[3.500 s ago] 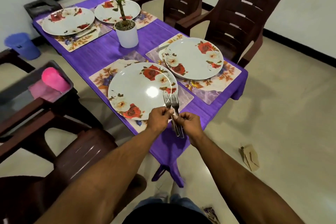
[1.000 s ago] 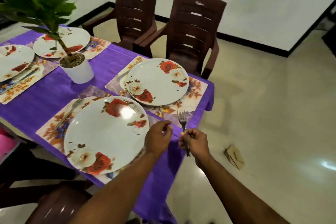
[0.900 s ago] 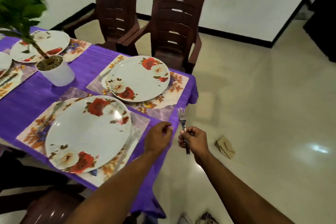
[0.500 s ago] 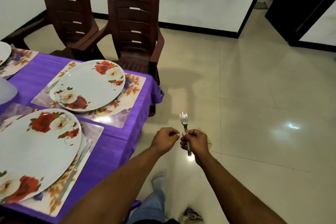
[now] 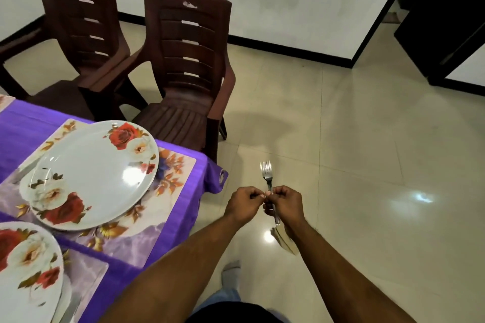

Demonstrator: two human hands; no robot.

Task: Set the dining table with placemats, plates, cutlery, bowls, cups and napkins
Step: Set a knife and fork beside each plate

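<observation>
My right hand (image 5: 284, 204) grips a steel fork (image 5: 267, 176) by its handle, tines pointing up, out over the floor to the right of the table corner. My left hand (image 5: 244, 203) is closed beside it, fingertips touching the right hand at the fork's neck. A white plate with red roses (image 5: 89, 176) rests on a floral placemat (image 5: 173, 173) on the purple tablecloth (image 5: 183, 212). A second rose plate (image 5: 23, 270) sits at the lower left, with a knife (image 5: 69, 307) along its right edge.
Two dark brown plastic chairs (image 5: 189, 65) (image 5: 78, 34) stand at the table's far side. Glossy cream floor tiles (image 5: 367, 165) spread to the right. A dark doorway (image 5: 446, 16) opens at the upper right. My foot (image 5: 231, 273) shows below.
The view has swung right, away from the table. One of the two forks now lies left on the table. My hands with the remaining fork have moved off the table edge over the floor.
</observation>
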